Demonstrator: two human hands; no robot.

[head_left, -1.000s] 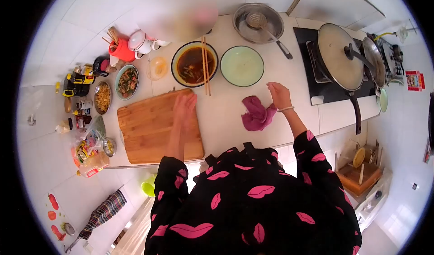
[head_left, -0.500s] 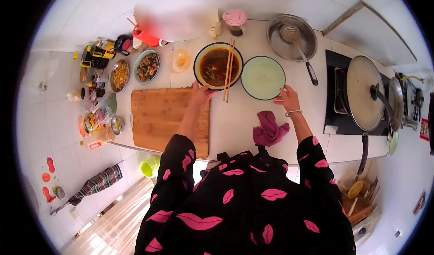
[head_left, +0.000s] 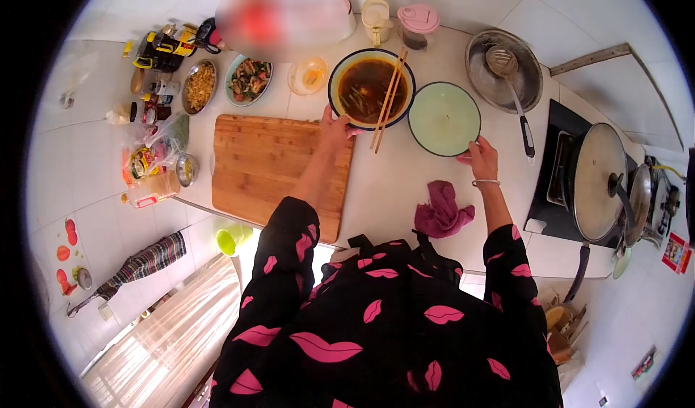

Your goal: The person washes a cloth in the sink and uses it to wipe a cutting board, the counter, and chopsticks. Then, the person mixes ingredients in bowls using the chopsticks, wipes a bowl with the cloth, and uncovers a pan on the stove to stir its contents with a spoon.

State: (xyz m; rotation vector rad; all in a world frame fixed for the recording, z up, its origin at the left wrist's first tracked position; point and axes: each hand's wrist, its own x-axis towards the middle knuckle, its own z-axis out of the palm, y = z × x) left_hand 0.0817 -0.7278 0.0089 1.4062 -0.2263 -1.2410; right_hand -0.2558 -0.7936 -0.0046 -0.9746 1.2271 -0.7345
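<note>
My left hand (head_left: pixel 338 128) is closed on the near left rim of a dark-rimmed bowl (head_left: pixel 355 82) of brown soup. Strips of food show in the liquid. A pair of wooden chopsticks (head_left: pixel 389 104) lies across the bowl's right side, their near ends sticking out past the rim. Just right of the bowl sits a pale green plate (head_left: pixel 444 118) with a dark rim. My right hand (head_left: pixel 483 160) pinches the plate's near right edge. A crumpled purple cloth (head_left: pixel 444 211) lies on the counter, nearer my body.
A wooden chopping board (head_left: pixel 279 169) lies at left. Two dishes of food, a plate (head_left: pixel 248 80) and a tray (head_left: pixel 200 87), stand behind it. A metal pan (head_left: pixel 521 93) with a slotted spatula (head_left: pixel 502 61) is at back right. A lidded wok (head_left: pixel 599 183) sits on the stove.
The whole view has shifted and turned slightly with the head. My hands keep their places on the bowl and plate, and nothing on the counter has visibly moved.
</note>
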